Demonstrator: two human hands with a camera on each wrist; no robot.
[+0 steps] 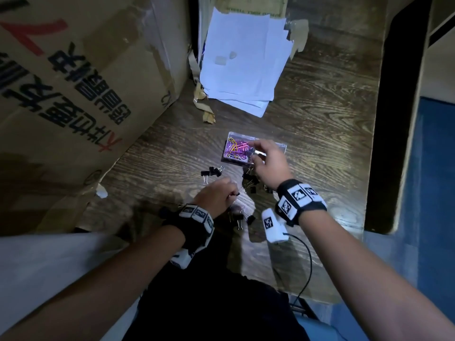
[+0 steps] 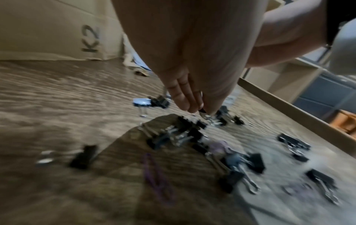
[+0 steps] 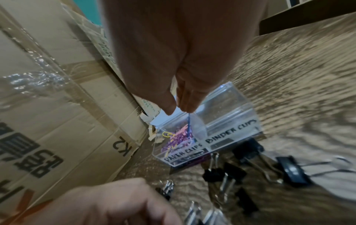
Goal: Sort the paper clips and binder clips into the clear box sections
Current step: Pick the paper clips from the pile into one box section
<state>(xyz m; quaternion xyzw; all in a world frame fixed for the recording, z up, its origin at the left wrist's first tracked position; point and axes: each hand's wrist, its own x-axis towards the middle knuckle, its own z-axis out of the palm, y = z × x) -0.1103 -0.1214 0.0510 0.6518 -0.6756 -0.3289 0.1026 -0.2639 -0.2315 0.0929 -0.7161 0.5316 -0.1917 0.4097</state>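
Note:
The clear box stands mid-table, with two sections marked "PAPER CLIPS" and "BINDER CLIPS". Coloured paper clips fill the left section; the binder clips section looks bare. My right hand hovers over the paper clips section and pinches a blue paper clip that hangs from its fingertips. My left hand is down on the table in front of the box, fingertips pinching a black binder clip. Several black binder clips lie scattered around it.
A large cardboard box walls the left side. A stack of white paper lies behind the clear box. A purple paper clip lies loose on the wood table, whose edge runs along the right.

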